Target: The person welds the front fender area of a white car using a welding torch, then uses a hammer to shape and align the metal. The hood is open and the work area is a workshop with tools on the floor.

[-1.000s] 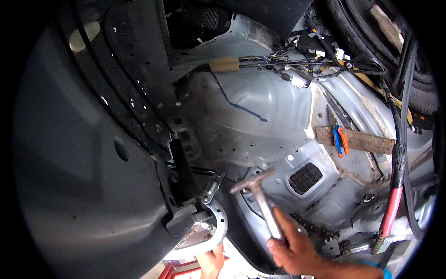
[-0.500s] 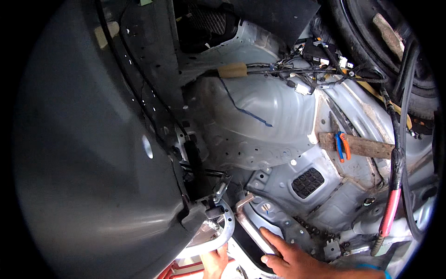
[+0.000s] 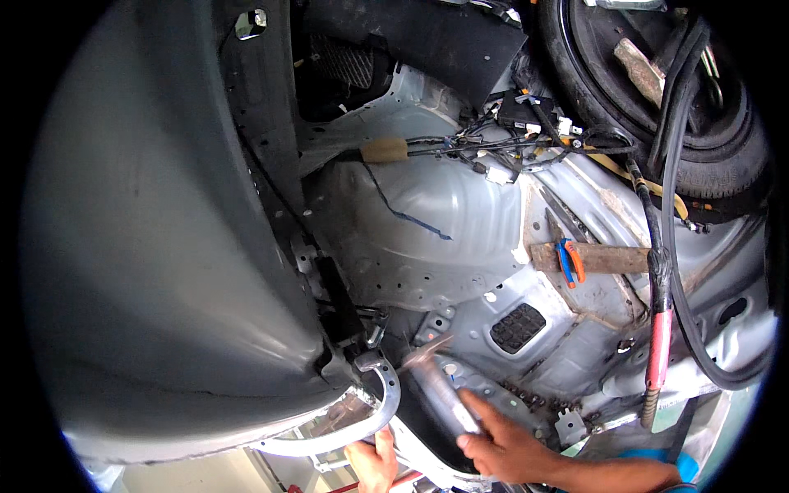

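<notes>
In my right hand (image 3: 503, 444) is a hammer (image 3: 448, 403), its fingers closed round the handle and its metal head blurred by motion. The hammer head is over the dark gap at the lower edge of the car-body opening. To its left, my left hand (image 3: 374, 467) is low, beside a curved silver metal arm (image 3: 389, 407). Its thumb points up, and its other fingers are partly hidden, so I cannot tell if it grips the arm or anything else. A large dark grey panel (image 3: 181, 287) fills the left side, with a black strut (image 3: 335, 287) along its inner edge.
Orange-and-blue pliers (image 3: 569, 263) rest on a wooden strip (image 3: 616, 259) on the grey body metal. A wiring bundle (image 3: 509, 135) runs across the top. At right are a spare tyre (image 3: 723, 168), hanging black cable (image 3: 672, 172) and a red-wrapped cable end (image 3: 660, 345).
The view has shifted, so the car interior appears further left. Against the body metal, the hammer in my right hand has moved right. My left hand stays low by the curved arm.
</notes>
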A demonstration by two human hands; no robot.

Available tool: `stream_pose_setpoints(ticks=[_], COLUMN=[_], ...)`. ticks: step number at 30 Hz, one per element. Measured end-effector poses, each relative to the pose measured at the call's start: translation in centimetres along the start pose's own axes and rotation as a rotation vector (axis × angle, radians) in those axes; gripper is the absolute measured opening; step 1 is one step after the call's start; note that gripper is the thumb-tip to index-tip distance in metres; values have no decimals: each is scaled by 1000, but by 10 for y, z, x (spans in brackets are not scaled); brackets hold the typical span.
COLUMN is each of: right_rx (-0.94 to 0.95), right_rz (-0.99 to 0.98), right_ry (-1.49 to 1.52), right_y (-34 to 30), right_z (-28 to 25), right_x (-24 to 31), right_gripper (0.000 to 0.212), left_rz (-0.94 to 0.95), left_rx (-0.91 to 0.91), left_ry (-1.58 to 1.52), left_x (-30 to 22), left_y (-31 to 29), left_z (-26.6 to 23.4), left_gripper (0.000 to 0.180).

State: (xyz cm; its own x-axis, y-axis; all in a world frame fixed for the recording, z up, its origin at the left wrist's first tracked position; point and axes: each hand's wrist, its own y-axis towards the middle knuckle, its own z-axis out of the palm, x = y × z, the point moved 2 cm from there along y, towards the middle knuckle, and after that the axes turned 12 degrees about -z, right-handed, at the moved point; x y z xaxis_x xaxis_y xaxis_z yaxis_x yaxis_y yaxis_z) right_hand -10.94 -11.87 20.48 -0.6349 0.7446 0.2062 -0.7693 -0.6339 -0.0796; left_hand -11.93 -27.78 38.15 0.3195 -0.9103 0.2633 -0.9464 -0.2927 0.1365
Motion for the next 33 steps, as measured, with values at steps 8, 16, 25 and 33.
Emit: stream_pose_setpoints(ticks=[8, 16, 25, 33], right_rx=[-104, 21, 46, 102], right_rz=[-427, -88, -338, -148], right_ry=[-258, -154, -273, -234], right_y=[-4, -14, -7, -6], right_z=[7, 16, 9, 8], right_x=[-28, -8, -28, -16], right_gripper=[64, 65, 71, 69], left_rz=[-61, -129, -84, -55], left_rx=[63, 89, 59, 18], left_ry=[89, 52, 80, -25], left_x=[-2, -11, 9, 2], left_y=[6, 5, 2, 1], left_z=[-4, -4, -1, 5], left_gripper=[27, 30, 35, 35])
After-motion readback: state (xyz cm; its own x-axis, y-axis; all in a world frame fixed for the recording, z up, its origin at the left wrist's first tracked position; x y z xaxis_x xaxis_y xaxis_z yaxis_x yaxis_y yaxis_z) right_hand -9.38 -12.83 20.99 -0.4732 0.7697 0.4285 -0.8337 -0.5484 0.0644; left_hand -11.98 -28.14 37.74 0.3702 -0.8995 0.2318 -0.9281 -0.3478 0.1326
